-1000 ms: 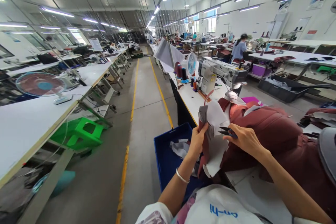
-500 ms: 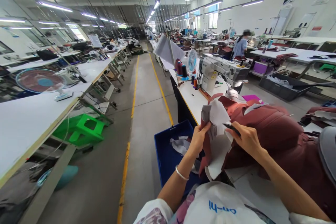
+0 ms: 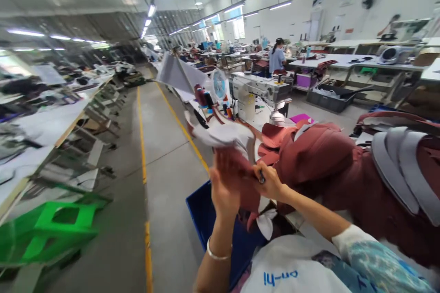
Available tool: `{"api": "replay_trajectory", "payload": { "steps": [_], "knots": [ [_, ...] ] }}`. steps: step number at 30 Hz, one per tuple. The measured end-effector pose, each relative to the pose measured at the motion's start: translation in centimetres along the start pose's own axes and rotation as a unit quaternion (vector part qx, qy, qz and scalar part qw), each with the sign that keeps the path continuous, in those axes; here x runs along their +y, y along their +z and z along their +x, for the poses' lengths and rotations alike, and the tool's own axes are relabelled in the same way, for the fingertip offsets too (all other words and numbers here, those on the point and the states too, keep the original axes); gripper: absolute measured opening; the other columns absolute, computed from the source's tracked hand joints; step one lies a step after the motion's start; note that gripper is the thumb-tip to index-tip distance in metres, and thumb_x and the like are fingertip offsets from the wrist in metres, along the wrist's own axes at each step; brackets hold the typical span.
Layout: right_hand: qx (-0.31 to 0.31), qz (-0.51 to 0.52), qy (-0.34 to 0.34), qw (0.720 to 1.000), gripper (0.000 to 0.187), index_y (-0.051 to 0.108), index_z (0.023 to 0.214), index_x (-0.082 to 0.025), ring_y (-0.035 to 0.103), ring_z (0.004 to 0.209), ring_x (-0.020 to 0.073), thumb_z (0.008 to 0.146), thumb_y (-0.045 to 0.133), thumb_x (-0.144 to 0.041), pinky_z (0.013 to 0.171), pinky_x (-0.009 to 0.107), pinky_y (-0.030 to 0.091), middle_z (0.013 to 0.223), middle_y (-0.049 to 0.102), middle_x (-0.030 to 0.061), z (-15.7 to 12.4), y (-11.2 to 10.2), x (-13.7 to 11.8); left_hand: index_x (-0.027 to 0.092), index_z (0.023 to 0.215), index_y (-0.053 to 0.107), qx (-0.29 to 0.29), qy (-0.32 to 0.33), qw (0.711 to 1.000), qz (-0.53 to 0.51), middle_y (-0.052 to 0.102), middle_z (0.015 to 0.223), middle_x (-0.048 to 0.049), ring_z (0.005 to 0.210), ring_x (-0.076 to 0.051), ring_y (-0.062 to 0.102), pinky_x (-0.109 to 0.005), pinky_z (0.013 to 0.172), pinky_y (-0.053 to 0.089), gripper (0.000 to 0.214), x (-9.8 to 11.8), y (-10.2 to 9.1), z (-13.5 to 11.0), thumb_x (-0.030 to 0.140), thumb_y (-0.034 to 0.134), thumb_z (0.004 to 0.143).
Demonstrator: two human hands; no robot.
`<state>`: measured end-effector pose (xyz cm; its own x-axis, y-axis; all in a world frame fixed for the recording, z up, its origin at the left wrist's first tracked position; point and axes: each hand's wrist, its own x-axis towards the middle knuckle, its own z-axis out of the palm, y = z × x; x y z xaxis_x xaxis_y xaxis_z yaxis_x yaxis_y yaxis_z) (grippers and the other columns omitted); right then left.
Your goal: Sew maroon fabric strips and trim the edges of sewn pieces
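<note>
A maroon, leather-like piece (image 3: 249,194) with pale backing hangs in front of me, its upper pale flaps (image 3: 223,133) blurred by motion. My left hand (image 3: 225,192) is against its left side, fingers stretched upward and smeared, palm flat rather than wrapped round it. On the other side my right hand (image 3: 273,183) is closed around a small dark tool (image 3: 261,176), whose exact kind is hidden by the fingers. That hand's fingertips also meet the edge of the maroon piece. A large heap of maroon pieces (image 3: 316,155) lies just right of my right hand.
A blue bin (image 3: 199,210) stands below my hands. Beyond are a sewing machine (image 3: 247,96), thread cones (image 3: 204,97) and a small fan (image 3: 218,84). Grey curved pieces (image 3: 395,169) lie at right. A green stool (image 3: 65,215) is left of the aisle. A co-worker (image 3: 277,57) sits farther back.
The view has turned right. The piece has been swung over, now showing its maroon side instead of its pale one. My left hand has come off its pinch; the right still holds the dark tool.
</note>
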<state>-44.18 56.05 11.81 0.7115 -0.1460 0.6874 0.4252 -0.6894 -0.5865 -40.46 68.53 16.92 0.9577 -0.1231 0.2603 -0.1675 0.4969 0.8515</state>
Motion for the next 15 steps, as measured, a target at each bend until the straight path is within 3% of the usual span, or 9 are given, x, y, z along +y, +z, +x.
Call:
{"api": "replay_trajectory", "payload": {
  "steps": [2,3,5,6,8,10,11,13,15],
  "knots": [
    [0.101,0.032,0.03,0.994,0.032,0.035,0.074,-0.024,0.04,0.053,0.0106,0.086,0.057,-0.044,0.053,0.024,0.04,0.063,0.039,-0.0046,3.4,-2.6,-0.8,0.03,0.139,0.042,0.023,0.144,0.985,0.089,0.034,0.152,-0.0047,0.142,-0.028,0.028,-0.036,0.112,0.03,0.084,-1.0,-1.3,-0.3,0.072,0.062,0.069],
    [0.16,0.039,0.041,0.986,0.038,0.033,0.073,-0.023,0.04,0.057,0.0108,0.083,0.062,-0.046,0.056,0.025,0.041,0.066,0.037,-0.0042,5.2,-4.4,-1.1,0.03,0.143,0.037,0.022,0.164,0.977,0.134,0.028,0.155,-0.005,0.144,-0.028,0.022,-0.035,0.115,0.025,0.09,-2.1,-2.0,-0.6,0.068,0.068,0.067],
    [0.249,0.045,0.045,0.966,0.044,0.032,0.075,-0.023,0.04,0.065,0.0108,0.078,0.068,-0.047,0.062,0.025,0.042,0.072,0.034,-0.0034,8.7,-8.3,-0.6,0.026,0.142,0.037,-0.06,0.081,0.973,0.208,0.035,0.151,-0.0095,0.141,-0.03,0.029,-0.037,0.114,0.026,0.095,-5.2,-2.7,-1.2,0.057,0.077,0.062],
    [0.287,0.044,0.037,0.956,0.044,0.033,0.076,-0.023,0.041,0.068,0.0107,0.076,0.07,-0.047,0.065,0.025,0.042,0.075,0.033,-0.0029,10.1,-10.3,0.3,0.024,0.139,0.042,-0.139,0.014,0.963,0.229,0.045,0.143,-0.0113,0.135,-0.031,0.038,-0.038,0.111,0.03,0.091,-7.0,-2.7,-1.5,0.052,0.08,0.061],
    [0.349,0.044,0.027,0.936,0.038,0.038,0.081,-0.021,0.045,0.075,0.011,0.078,0.067,-0.046,0.072,0.026,0.044,0.079,0.034,-0.0019,11.7,-14.2,3.3,0.02,0.125,0.056,-0.303,-0.074,0.916,0.253,0.061,0.123,-0.0114,0.117,-0.029,0.053,-0.038,0.102,0.038,0.071,-10.4,-2.1,-2.2,0.045,0.08,0.063],
    [0.417,0.038,0.05,0.907,0.035,0.04,0.083,-0.02,0.049,0.081,0.0118,0.079,0.064,-0.045,0.078,0.03,0.046,0.083,0.037,-0.0014,11.1,-17.3,7.6,0.018,0.105,0.065,-0.408,-0.097,0.866,0.272,0.067,0.101,-0.0086,0.096,-0.024,0.06,-0.034,0.089,0.042,0.039,-13.1,-1.0,-2.7,0.042,0.07,0.075],
    [0.452,0.028,0.076,0.888,0.036,0.039,0.082,-0.02,0.049,0.08,0.0117,0.077,0.064,-0.045,0.079,0.03,0.047,0.083,0.039,-0.0017,9.9,-18.5,10.0,0.018,0.096,0.066,-0.429,-0.097,0.853,0.28,0.067,0.092,-0.0069,0.086,-0.021,0.06,-0.031,0.083,0.042,0.027,-14.1,-0.4,-2.8,0.04,0.062,0.083],
    [0.489,-0.022,0.176,0.854,0.039,0.032,0.078,-0.022,0.049,0.071,0.0102,0.075,0.063,-0.046,0.072,0.029,0.048,0.077,0.038,-0.0039,6.4,-20.6,14.4,0.018,0.084,0.063,-0.441,-0.088,0.845,0.29,0.065,0.08,-0.0039,0.074,-0.018,0.056,-0.028,0.073,0.039,0.023,-15.2,0.3,-3.0,0.036,0.05,0.09],
    [0.377,-0.131,0.295,0.868,0.042,0.027,0.072,-0.024,0.045,0.057,0.0085,0.077,0.058,-0.051,0.058,0.027,0.045,0.066,0.035,-0.007,2.2,-22.4,17.6,0.018,0.081,0.059,-0.451,-0.073,0.841,0.289,0.062,0.078,-0.002,0.072,-0.016,0.053,-0.027,0.071,0.037,0.02,-15.6,0.4,-3.0,0.032,0.048,0.091]
  ]
}}
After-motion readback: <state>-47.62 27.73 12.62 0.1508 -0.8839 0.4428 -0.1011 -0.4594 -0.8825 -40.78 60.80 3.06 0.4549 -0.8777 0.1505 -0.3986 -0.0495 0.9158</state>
